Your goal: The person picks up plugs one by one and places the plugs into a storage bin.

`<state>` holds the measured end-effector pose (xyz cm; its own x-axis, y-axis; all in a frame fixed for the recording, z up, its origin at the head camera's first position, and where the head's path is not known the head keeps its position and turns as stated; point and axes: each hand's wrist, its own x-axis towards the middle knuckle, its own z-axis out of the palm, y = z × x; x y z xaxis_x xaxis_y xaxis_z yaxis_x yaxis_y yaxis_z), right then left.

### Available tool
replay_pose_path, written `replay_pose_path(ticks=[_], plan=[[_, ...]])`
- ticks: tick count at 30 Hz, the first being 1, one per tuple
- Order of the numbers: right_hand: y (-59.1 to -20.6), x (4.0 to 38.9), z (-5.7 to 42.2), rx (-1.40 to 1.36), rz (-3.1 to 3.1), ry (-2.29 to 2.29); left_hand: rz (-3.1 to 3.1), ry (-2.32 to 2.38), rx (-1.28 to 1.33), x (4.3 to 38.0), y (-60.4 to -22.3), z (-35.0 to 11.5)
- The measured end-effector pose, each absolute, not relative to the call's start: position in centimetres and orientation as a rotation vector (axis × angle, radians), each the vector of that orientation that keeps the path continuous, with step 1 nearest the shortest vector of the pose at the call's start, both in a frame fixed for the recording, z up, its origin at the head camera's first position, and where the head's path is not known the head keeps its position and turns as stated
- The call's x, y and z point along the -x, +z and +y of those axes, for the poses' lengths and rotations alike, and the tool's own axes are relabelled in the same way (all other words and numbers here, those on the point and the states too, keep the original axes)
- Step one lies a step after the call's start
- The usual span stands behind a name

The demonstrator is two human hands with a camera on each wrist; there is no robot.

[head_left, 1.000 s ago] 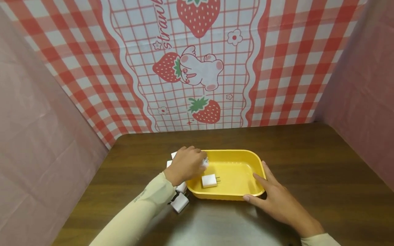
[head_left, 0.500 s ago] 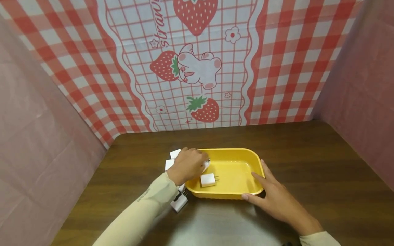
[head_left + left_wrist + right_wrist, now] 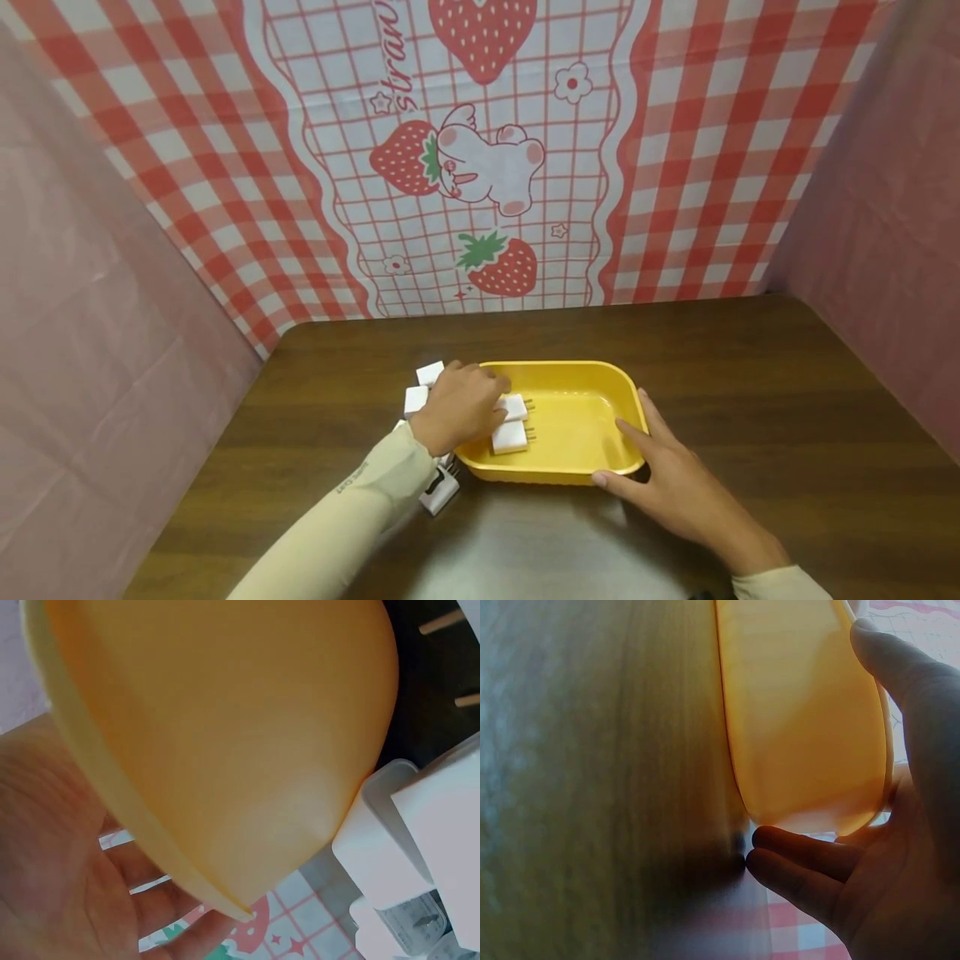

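Smoothly rounded tray (image 3: 581, 429), white plugs (image 3: 510, 438) (boxy)

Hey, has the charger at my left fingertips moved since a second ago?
Yes: in the head view, that charger has shifted rightward and toward you relative to the tray.

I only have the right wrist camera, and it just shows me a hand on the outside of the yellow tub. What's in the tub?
Observer: The head view shows two white plugs inside the yellow tub.
Operator: Ooh! Where's the other hand?
Observer: The left hand reaches over the tub's left rim, fingers by the farther plug; I can't tell whether they pinch it.
Operator: Are there any plugs outside the tub?
Observer: Yes, several more white plugs lie on the table, beside the tub's left end.
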<state>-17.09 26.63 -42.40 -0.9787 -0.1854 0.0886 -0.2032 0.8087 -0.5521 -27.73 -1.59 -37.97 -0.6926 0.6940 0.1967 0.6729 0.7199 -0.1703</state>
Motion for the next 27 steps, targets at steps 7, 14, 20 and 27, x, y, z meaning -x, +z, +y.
replay_pose_path(ticks=[7,14,20,27], plan=[[-42.4,17.1,26.6,-0.324,-2.956,0.893,-2.619,0.120,1.028,27.5,-37.8,-2.3],[-42.5,17.1,26.6,-0.312,-2.976,0.896,-2.550,0.071,1.041,26.9,-37.7,-3.3],[-42.6,17.0,26.5,-0.317,-2.971,0.899,-2.498,0.034,0.990,26.0,-37.6,-4.2],[-42.3,17.2,26.4,-0.329,-2.968,0.885,-2.430,-0.050,0.880,24.9,-37.6,-6.0]])
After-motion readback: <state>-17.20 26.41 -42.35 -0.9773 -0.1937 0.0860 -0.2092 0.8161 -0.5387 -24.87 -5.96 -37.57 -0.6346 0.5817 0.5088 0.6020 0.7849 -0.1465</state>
